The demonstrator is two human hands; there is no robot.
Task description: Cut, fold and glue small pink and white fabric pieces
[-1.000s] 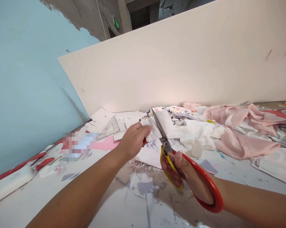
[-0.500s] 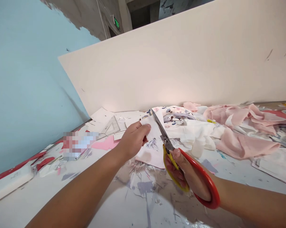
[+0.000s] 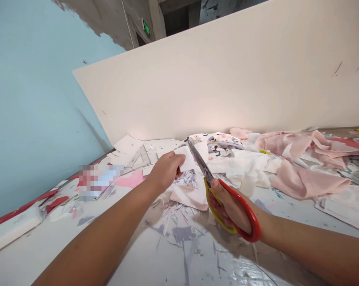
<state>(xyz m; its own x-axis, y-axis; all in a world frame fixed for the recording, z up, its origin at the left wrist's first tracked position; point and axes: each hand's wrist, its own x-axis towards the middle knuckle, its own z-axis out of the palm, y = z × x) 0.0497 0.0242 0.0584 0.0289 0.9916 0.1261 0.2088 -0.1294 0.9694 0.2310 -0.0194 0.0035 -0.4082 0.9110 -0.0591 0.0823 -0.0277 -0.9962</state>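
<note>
My left hand pinches a small white piece, paper or cloth, between thumb and fingers above the table. The fingers of my right hand are wrapped through the handles of a pair of scissors, one handle red and the other yellow. The blades point up and away, lie close together, and sit just right of the white piece. Whether they touch its edge I cannot tell. Beneath both hands lie a pale pink cloth piece and thin shredded trimmings.
A set square, pink paper and a blurred-out patch are on the left. Floral fabric, white cloth and pink cloth pile up at right. A large pale board stands behind the table.
The scissors' handles have moved up and slightly left and come closer together as the blades closed. My left hand has shifted slightly left with the white piece.
</note>
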